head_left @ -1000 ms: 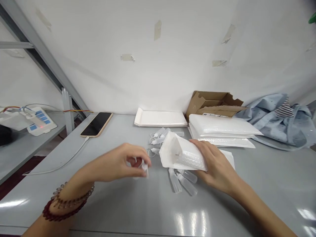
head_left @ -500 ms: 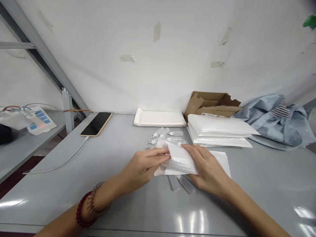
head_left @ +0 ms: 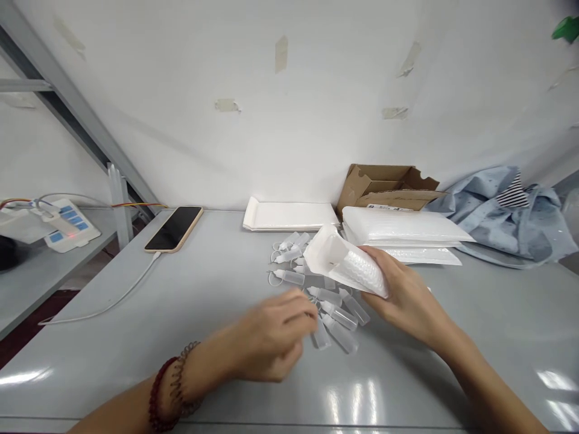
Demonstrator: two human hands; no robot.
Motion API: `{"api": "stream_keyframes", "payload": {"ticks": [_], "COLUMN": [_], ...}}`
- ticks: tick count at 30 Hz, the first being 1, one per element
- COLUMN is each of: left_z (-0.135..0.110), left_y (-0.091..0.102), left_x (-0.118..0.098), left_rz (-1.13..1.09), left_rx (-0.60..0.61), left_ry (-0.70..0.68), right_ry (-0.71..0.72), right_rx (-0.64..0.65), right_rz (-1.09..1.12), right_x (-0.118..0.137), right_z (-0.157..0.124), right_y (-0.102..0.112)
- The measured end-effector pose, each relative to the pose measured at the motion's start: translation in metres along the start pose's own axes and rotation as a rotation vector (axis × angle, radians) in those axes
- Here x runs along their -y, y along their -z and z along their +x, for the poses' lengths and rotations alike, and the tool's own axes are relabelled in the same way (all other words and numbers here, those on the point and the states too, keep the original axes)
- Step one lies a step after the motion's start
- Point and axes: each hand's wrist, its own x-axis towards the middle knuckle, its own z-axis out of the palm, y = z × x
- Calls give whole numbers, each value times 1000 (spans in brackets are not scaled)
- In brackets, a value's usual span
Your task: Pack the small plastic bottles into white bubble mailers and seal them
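In my right hand (head_left: 393, 292) is a white bubble mailer (head_left: 357, 265), gripped around its closed end. Its mouth gapes toward the upper left, and bubble lining shows along its near side. My left hand (head_left: 275, 337) is low over the table with curled fingers, smeared by motion. Its fingertips are beside several small translucent squeeze bottles (head_left: 340, 314) with white needle-tip caps; whether they touch or hold one cannot be seen. More such bottles (head_left: 289, 276) lie in a loose pile behind, partly covered by the mailer.
Flat white mailers (head_left: 292, 215) lie against the wall. Filled-looking mailers (head_left: 402, 226) are stacked at the right before an open cardboard box (head_left: 389, 184), with a pale blue cloth (head_left: 502, 223) beside it. A phone (head_left: 174, 229) charges at the left, its cable (head_left: 129, 289) trailing forward.
My left hand has come off the mailer and moved down toward the bottles. My right hand has lifted and tilted the mailer, whose mouth now stands open, uncovering more bottles.
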Motion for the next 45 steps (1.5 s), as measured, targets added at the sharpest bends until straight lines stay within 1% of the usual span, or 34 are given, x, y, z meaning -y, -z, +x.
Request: {"api": "stream_keyframes", "payload": {"ticks": [1, 2, 3, 5, 8, 10, 13, 16, 19, 21, 24, 25, 27, 29, 30, 32, 34, 36, 38, 40, 41, 43, 45], "left_z": [0, 1, 2, 3, 3, 2, 0, 0, 2, 4, 4, 4, 4, 3, 2, 1, 1, 1, 1, 1, 1, 2, 2], "left_y": [-4, -7, -10, -13, -13, -11, -7, 0, 7, 12, 19, 22, 26, 29, 30, 30, 28, 23, 17, 10, 8, 8, 13], "left_x": [-1, -3, -4, -6, -6, -4, -1, 0, 2, 3, 7, 9, 13, 16, 18, 20, 21, 21, 22, 20, 19, 15, 12], "left_rz": [14, 36, 59, 106, 190, 230, 240, 194, 22, -161, -489, -603, -794, -854, -827, -689, -467, -211, 33, 181, 200, 141, 38], "left_rx": [122, 210, 264, 321, 368, 378, 362, 332, 270, 197, 61, 7, -113, -230, -277, -340, -362, -343, -278, -180, -139, -94, -108], "left_ry": [-10, -6, -1, 2, 12, 20, 49, 105, 200, 325, 572, 633, 683, 689, 693, 707, 671, 521, 327, 190, 152, 124, 155], "right_ry": [-12, -17, -18, -11, 2, 5, -3, -2, 4, 12, 17, 13, 13, 24, 39, 83, 139, 185, 225, 266, 281, 292, 281], "right_rx": [6, 16, 23, 33, 45, 51, 61, 70, 71, 68, 74, 80, 92, 113, 126, 146, 152, 156, 168, 175, 178, 184, 184], "right_rz": [11, 20, 25, 30, 44, 54, 59, 51, 43, 38, 26, 22, 13, -5, -16, -37, -55, -70, -75, -62, -52, -28, -10], "right_x": [-1, -2, -2, -2, -2, -1, 1, 3, 3, 2, 2, 2, 3, 3, 4, 4, 6, 9, 14, 20, 22, 25, 25], "right_z": [0, -1, -1, -1, -1, 0, 0, 0, 0, 0, 0, 0, -1, -1, -1, -2, -3, -4, -6, -8, -10, -11, -12], "right_y": [0, -1, -2, -3, -4, -3, -2, -2, -4, -6, -7, -8, -8, -10, -11, -14, -17, -21, -23, -24, -24, -23, -22]}}
